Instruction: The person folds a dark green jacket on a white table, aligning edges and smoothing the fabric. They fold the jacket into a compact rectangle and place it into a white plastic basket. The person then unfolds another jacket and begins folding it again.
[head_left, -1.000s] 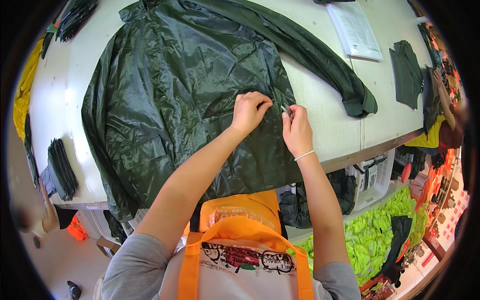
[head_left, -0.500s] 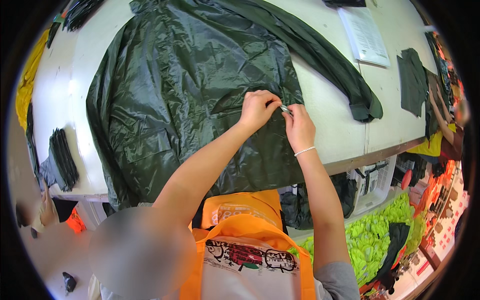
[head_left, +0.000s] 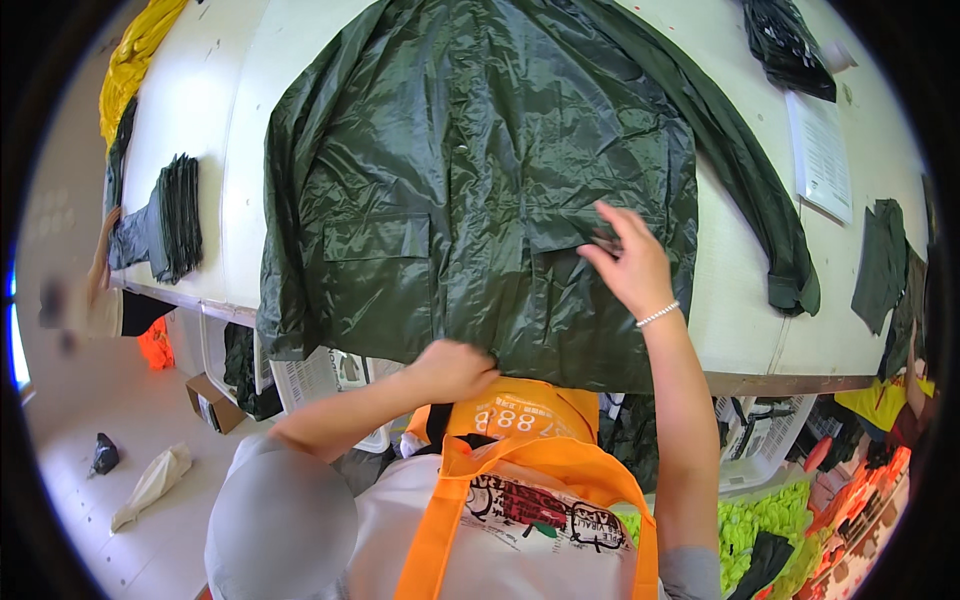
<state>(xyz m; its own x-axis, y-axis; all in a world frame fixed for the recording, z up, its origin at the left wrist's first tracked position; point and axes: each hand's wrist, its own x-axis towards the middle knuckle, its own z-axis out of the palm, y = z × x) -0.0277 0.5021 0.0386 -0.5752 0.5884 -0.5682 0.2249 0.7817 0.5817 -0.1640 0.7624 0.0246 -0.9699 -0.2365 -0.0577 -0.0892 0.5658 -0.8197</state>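
A dark green, shiny raincoat jacket (head_left: 480, 150) lies spread on the white table, front up, its hem at the near edge. My left hand (head_left: 455, 370) is closed at the hem, near the front opening, and seems to grip the fabric there; its fingertips are hidden. Above the right pocket flap (head_left: 560, 231) is my right hand (head_left: 632, 262), its thumb and forefinger apart and the other fingers curled. A small dark thing shows between those fingers, too unclear to name. The left pocket flap (head_left: 375, 237) lies flat.
Folded dark garments (head_left: 176, 220) are stacked at the table's left. Printed papers (head_left: 822, 155) and a dark plastic-wrapped bundle (head_left: 787, 48) lie at the right. White crates (head_left: 305, 385) stand below the table edge. Another person's arm (head_left: 100, 255) reaches in at far left.
My hands have parted: the left came down to the hem, the right stays near the pocket flap. A small silvery thing showed between them before. The view has shifted left.
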